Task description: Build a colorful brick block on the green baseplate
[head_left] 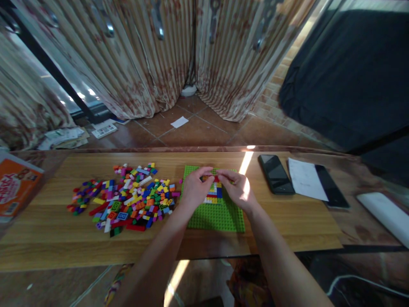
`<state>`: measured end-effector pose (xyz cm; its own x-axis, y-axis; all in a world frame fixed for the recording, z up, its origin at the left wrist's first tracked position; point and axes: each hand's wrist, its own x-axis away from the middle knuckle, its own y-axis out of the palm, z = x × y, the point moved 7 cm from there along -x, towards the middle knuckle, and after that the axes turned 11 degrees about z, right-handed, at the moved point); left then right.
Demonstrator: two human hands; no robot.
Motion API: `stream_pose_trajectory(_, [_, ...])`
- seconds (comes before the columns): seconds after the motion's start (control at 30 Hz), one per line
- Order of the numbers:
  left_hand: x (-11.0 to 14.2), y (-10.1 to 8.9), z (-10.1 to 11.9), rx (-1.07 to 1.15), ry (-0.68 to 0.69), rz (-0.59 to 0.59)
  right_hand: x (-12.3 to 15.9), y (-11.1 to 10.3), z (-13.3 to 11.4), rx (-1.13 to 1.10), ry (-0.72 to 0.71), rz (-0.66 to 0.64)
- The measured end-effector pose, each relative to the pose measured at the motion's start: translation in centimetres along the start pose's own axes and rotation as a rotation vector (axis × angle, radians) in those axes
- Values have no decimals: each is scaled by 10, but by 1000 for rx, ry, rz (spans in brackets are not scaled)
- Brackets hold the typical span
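A green studded baseplate [215, 217] lies on the wooden table in front of me. On its upper middle stands a small build of coloured bricks [213, 196], with white, yellow, blue and red showing. My left hand [196, 187] reaches over the plate's left side, thumb and forefinger pinched at the back of the build. From the right, my right hand [237, 187] meets it with its fingertips pinched too. Between the two hands a small red brick [216, 178] shows, and the fingers of both are closed on it. The fingertips partly cover the build's far end.
Left of the plate spreads a heap of loose toy bricks [137, 200]. On the right lie a black phone [276, 174], a white paper [306, 179] and a second dark phone [331, 186]. An orange booklet [15, 183] lies at far left, and curtains [153, 64] hang beyond the table.
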<state>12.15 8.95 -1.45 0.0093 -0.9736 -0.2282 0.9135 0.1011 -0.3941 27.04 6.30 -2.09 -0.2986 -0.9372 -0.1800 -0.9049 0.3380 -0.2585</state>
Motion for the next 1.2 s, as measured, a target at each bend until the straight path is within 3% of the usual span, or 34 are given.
stream_pose_trajectory(0.27, [-1,5,-6,70,-18,35,-5,6,14,-263,222,140])
stream_pose_trajectory(0.67, [0,6,-5,86,-47,9,-4,12,13,-233,246,135])
stream_pose_trajectory(0.8, [3,2,-6,105,-21,-2,-4,3,15,-231,241,192])
stream_pose_trajectory(1.0, [6,-21,-7,111,-55,93,-10,-26,12,-14,234,316])
stream_pose_trajectory(1.2, [0,-68,-11,-29,-17,205,-2,-15,-2,218,168,171])
